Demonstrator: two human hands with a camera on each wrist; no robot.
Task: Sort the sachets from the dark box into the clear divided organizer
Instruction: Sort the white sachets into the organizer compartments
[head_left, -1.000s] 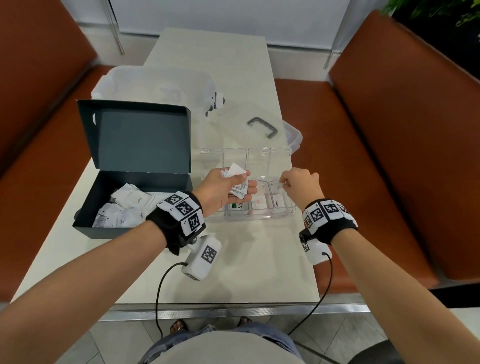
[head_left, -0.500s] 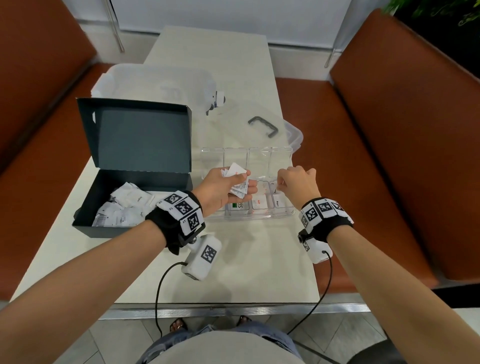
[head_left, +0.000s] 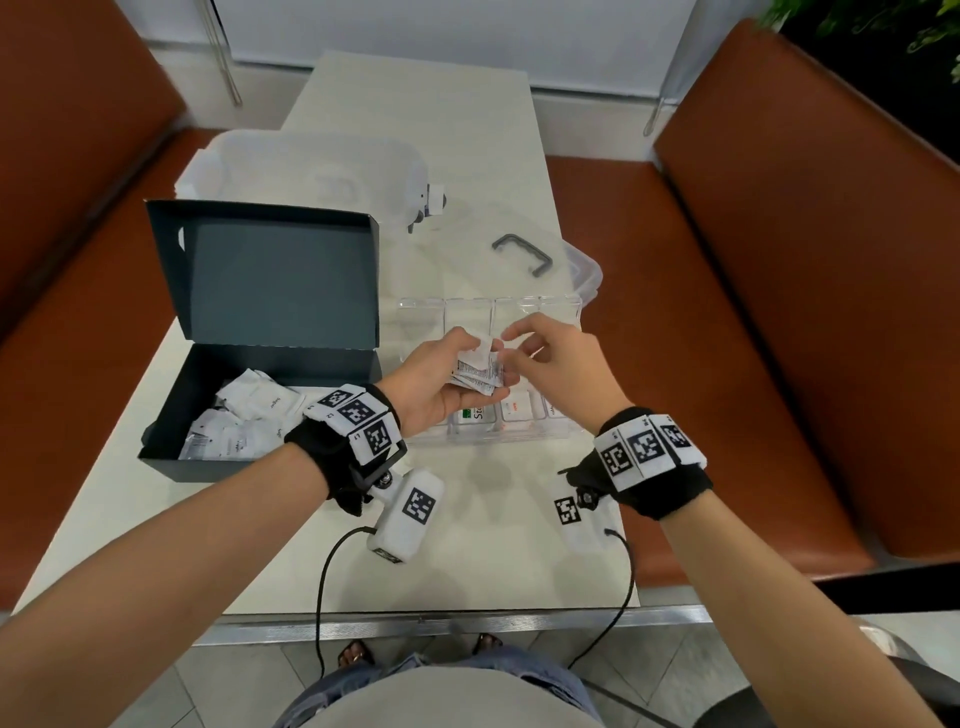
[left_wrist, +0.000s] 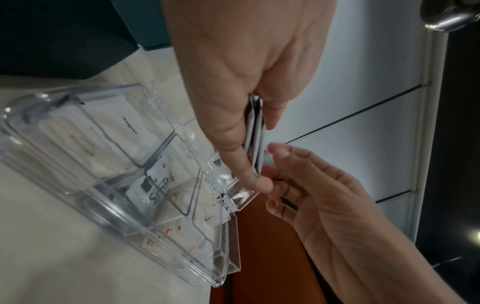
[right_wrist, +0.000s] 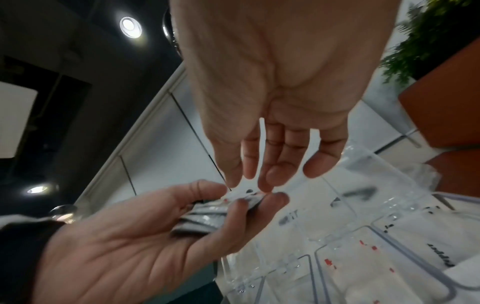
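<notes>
My left hand (head_left: 491, 358) grips a small stack of white sachets (head_left: 475, 371) above the near row of the clear divided organizer (head_left: 519, 312). My right hand (head_left: 511, 345) is beside it, with loosely extended fingertips touching the top sachet. In the right wrist view the right hand (right_wrist: 249, 183) meets the stack (right_wrist: 205, 216) held by the left hand (right_wrist: 245, 197). The left wrist view shows the stack (left_wrist: 255, 127) edge-on between thumb and fingers. Sachets lie in several near compartments of the organizer (left_wrist: 103, 216). The dark box (head_left: 171, 457), lid up, holds more sachets (head_left: 249, 415) at the left.
A large clear bin (head_left: 311, 166) stands behind the dark box. A clear lid with a grey handle (head_left: 519, 254) lies behind the organizer. Orange benches (head_left: 753, 312) flank the table. The table's metal front edge (head_left: 415, 618) is close to my body.
My right hand has left the organizer's right compartments and moved left and up to the stack. The left hand has kept its hold and barely moved.
</notes>
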